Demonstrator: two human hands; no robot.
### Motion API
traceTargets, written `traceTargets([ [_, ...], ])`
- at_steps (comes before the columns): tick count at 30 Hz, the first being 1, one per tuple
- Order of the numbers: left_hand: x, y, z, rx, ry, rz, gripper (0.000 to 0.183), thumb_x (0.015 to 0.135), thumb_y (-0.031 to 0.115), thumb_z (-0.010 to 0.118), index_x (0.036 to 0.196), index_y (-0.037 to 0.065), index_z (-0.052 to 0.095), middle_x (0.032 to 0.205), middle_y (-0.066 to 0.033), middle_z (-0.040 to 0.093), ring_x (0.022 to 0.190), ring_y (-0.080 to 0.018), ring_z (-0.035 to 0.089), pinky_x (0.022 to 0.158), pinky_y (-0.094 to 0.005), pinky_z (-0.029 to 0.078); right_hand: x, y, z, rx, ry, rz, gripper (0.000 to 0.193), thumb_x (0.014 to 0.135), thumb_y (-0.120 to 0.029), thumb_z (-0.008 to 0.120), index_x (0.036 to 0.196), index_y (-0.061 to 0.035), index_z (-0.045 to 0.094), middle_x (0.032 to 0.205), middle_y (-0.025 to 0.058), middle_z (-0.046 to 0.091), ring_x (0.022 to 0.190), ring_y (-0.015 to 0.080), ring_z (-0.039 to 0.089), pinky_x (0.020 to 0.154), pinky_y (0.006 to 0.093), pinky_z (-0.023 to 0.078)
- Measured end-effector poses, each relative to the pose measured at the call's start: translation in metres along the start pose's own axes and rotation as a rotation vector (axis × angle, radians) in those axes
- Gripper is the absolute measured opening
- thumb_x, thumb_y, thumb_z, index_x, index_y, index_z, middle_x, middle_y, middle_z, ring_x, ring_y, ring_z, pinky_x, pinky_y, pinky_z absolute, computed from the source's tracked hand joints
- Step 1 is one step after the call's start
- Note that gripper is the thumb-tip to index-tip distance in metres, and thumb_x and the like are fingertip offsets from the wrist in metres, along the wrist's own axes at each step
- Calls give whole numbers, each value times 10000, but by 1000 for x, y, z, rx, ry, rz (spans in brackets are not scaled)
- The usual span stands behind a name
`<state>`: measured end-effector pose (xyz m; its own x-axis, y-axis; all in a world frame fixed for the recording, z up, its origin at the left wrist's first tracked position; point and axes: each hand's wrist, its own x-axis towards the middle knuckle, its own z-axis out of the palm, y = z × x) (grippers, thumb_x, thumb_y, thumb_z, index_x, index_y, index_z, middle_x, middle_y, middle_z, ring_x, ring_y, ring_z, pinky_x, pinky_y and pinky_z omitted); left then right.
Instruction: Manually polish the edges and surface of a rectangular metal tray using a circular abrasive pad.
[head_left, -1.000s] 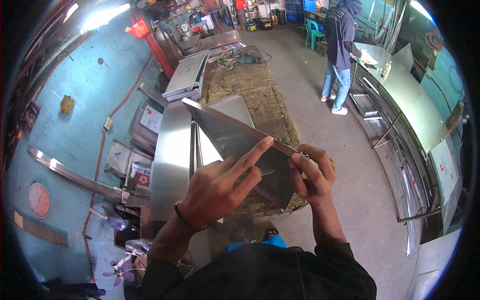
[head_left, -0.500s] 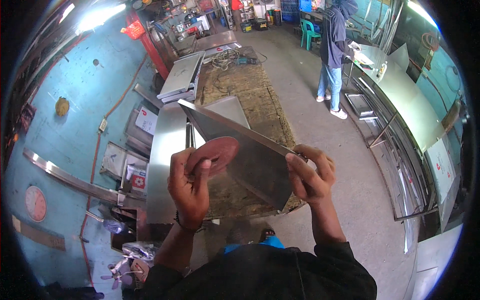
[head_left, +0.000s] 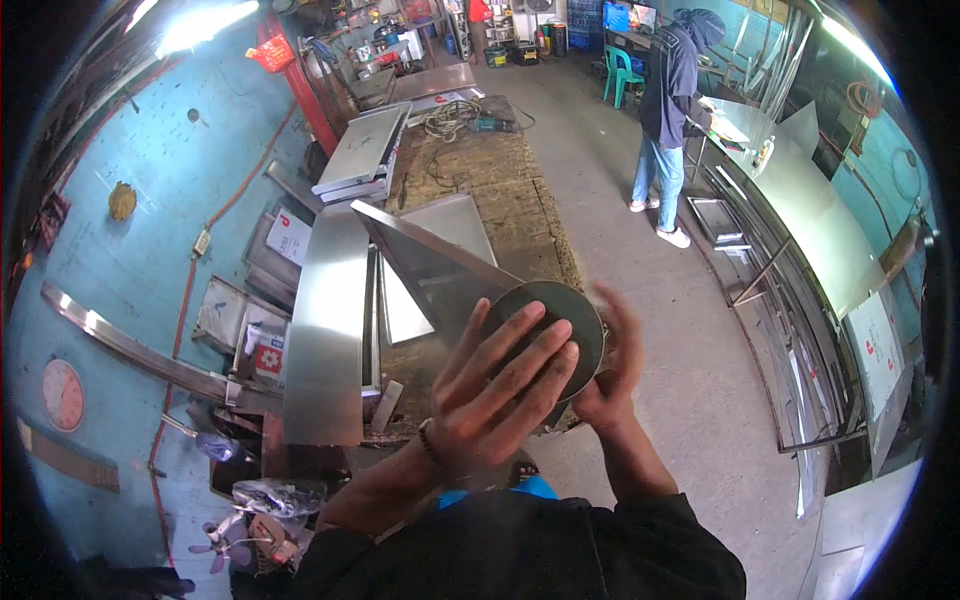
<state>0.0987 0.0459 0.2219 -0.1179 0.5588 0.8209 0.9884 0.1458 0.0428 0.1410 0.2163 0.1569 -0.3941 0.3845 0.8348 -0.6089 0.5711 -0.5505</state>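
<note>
In front of me is a round abrasive disc (head_left: 583, 375), its dark side facing up. My left hand (head_left: 510, 375) lies across this disc with long, stretched fingers, its thumb hidden. Close against the disc's right edge, my right hand (head_left: 608, 375) is curled, its fingers smeared by motion. Whether it grips the disc or the panel behind cannot be seen. The grey sheet-metal panel (head_left: 425, 270), with a folded rim, stands tilted over the workbench; its right end is hidden behind the disc and my hands.
The worn wooden workbench (head_left: 480, 170) carries a shiny metal sheet (head_left: 325, 330), stacked panels (head_left: 360, 150), a coiled cable (head_left: 452, 120) and a teal power tool (head_left: 490, 124). A person (head_left: 665, 120) stands at the table on the right. A metal rack (head_left: 765, 270) runs below that table.
My left hand has moved right with the disc, which now shows its dark side instead of the reddish one. My right hand's fingers have shifted and blurred beside it.
</note>
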Motion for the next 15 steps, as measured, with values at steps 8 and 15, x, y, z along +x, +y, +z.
traceTargets([
  [8, -8, -9, -1, 52, -47, -17, 375, 901, 36, 671, 1270, 50, 734, 1359, -162, 672, 1337, -363, 595, 1125, -567, 469, -4, -15, -2, -181, -106, 125, 323, 882, 10, 682, 1203, 28, 645, 930, 211, 747, 845, 333, 780, 730, 363, 595],
  [15, -3, -8, -3, 158, -30, -62, 389, 905, -87, 614, 1276, -21, 711, 1301, -183, 702, 1286, -382, 625, 1080, -473, 530, -8, -7, 2, -214, -63, 162, 212, 890, -23, 774, 1078, -8, 679, 755, 167, 698, 638, 298, 730, 576, 359, 543],
])
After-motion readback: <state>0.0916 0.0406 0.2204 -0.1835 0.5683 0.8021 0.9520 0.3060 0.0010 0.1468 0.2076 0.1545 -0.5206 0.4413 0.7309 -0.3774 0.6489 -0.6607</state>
